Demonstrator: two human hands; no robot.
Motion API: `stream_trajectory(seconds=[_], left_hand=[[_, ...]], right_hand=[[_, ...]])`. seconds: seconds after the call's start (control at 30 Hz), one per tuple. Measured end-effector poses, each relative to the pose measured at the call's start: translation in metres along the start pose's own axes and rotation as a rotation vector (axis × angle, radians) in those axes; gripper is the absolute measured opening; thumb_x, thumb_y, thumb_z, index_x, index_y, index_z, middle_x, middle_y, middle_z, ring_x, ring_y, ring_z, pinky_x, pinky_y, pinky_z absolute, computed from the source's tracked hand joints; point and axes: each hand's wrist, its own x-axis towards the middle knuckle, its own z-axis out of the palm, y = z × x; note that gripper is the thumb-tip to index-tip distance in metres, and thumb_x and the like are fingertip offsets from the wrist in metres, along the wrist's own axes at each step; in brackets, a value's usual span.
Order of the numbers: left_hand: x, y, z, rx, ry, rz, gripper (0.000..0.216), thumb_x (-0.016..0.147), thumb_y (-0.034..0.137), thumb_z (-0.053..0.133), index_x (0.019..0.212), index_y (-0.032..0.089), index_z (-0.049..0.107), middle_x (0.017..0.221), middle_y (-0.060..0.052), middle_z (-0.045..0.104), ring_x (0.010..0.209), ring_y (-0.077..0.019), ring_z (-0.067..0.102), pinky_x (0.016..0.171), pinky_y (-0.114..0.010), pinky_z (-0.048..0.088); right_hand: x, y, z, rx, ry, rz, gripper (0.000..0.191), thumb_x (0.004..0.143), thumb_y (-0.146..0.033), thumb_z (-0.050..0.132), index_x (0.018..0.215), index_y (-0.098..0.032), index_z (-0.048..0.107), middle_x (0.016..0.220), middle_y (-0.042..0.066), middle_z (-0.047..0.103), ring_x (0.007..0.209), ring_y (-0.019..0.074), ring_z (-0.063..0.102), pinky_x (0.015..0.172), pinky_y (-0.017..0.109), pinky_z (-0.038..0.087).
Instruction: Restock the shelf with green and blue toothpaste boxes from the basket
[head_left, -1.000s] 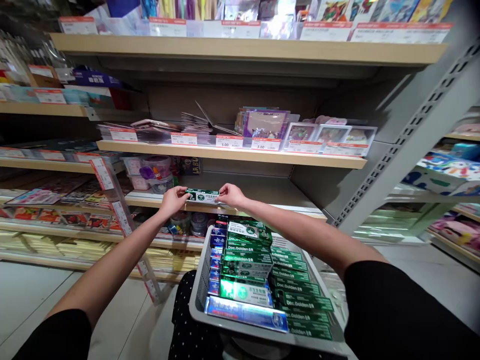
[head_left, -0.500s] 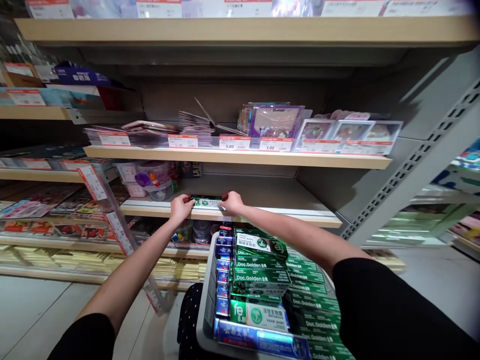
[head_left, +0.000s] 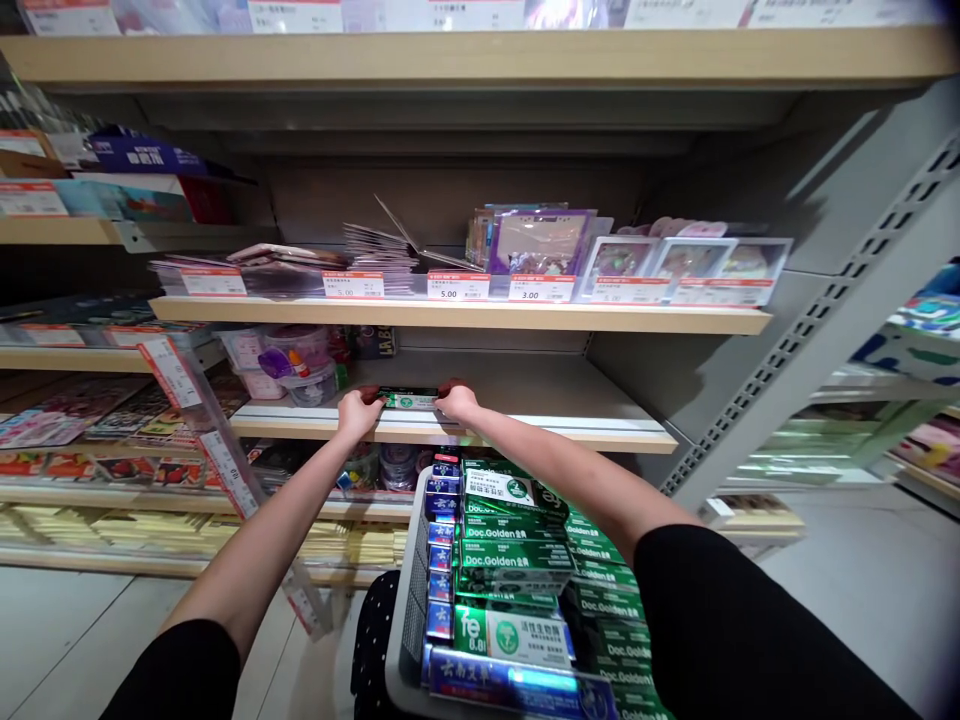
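A green and white toothpaste box (head_left: 407,400) lies lengthwise on the wooden shelf (head_left: 525,432) in front of me. My left hand (head_left: 357,411) grips its left end and my right hand (head_left: 454,401) grips its right end, fingers curled round it. Below my arms a grey basket (head_left: 403,610) holds several green Doc.Golden toothpaste boxes (head_left: 517,555) and a row of blue boxes (head_left: 441,545) along its left side.
Clear plastic tubs with toys (head_left: 300,362) stand on the same shelf to the left of the box. The shelf above (head_left: 465,315) carries packets and price tags. A grey slotted upright (head_left: 817,325) stands at the right. A strip of hanging price tags (head_left: 202,420) sticks out at the left.
Both hands have carried the toothpaste box forward and down onto the shelf. The view has moved closer to the shelf and dipped, so the basket sits lower in the picture.
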Motion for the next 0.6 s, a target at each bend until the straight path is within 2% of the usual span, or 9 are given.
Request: stream_trajectory(seconds=[0.1,0.17,0.27,0.33,0.4,0.47,0.6], left_hand=[[0.000,0.004,-0.003,-0.096,-0.035,-0.030,0.037,0.064,0.031,0.073,0.096,0.013,0.068,0.105,-0.015,0.072,0.102,-0.0271,0.067,0.091,-0.034,0.050],[0.000,0.007,-0.008,-0.157,-0.075,-0.045,0.039,0.065,0.031,0.072,0.098,0.011,0.067,0.105,-0.015,0.072,0.101,-0.0259,0.068,0.089,-0.033,0.051],[-0.006,0.016,-0.018,-0.205,-0.086,-0.068,0.043,0.070,0.036,0.070,0.103,0.010,0.064,0.104,-0.016,0.072,0.099,-0.0243,0.068,0.085,-0.033,0.054],[-0.019,0.024,-0.026,-0.264,-0.047,-0.053,0.048,0.069,0.042,0.071,0.104,0.010,0.063,0.105,-0.016,0.071,0.099,-0.0240,0.067,0.085,-0.034,0.055],[-0.044,0.036,-0.033,-0.347,-0.015,0.006,0.054,0.069,0.049,0.071,0.106,0.011,0.063,0.106,-0.014,0.070,0.099,-0.0235,0.067,0.084,-0.036,0.056],[-0.078,0.051,-0.038,-0.397,-0.061,0.070,0.054,0.072,0.052,0.069,0.110,0.014,0.063,0.107,-0.011,0.069,0.098,-0.0234,0.066,0.082,-0.036,0.057],[-0.154,0.081,-0.033,-0.331,-0.195,0.123,0.040,0.079,0.050,0.064,0.104,0.018,0.068,0.106,-0.009,0.070,0.096,-0.0228,0.066,0.083,-0.035,0.056]], right_hand=[[-0.003,-0.001,-0.001,0.007,-0.006,0.000,0.017,0.069,-0.021,0.076,0.082,-0.018,0.066,0.089,0.008,0.071,0.090,0.0242,0.069,0.076,0.029,0.052],[-0.004,-0.003,-0.008,0.017,-0.043,0.013,0.026,0.066,-0.025,0.079,0.087,-0.017,0.066,0.090,0.009,0.071,0.087,0.0247,0.069,0.074,0.029,0.053],[-0.010,-0.004,-0.033,0.113,-0.088,0.008,0.050,0.063,-0.030,0.082,0.106,-0.014,0.061,0.101,0.012,0.069,0.087,0.0240,0.069,0.073,0.029,0.055],[-0.021,-0.001,-0.058,0.225,-0.071,-0.067,0.057,0.066,-0.029,0.080,0.115,-0.014,0.057,0.110,0.013,0.067,0.095,0.0220,0.067,0.079,0.029,0.055],[-0.042,0.008,-0.087,0.329,-0.044,-0.196,0.050,0.070,-0.028,0.077,0.114,-0.014,0.057,0.116,0.012,0.065,0.103,0.0201,0.064,0.089,0.031,0.052],[-0.073,0.021,-0.115,0.431,-0.032,-0.306,0.040,0.076,-0.028,0.072,0.112,-0.017,0.059,0.117,0.010,0.065,0.107,0.0185,0.063,0.096,0.033,0.050],[-0.146,0.056,-0.149,0.510,0.107,-0.325,0.031,0.081,-0.037,0.068,0.108,-0.022,0.062,0.116,0.008,0.065,0.108,0.0208,0.062,0.098,0.038,0.049]])
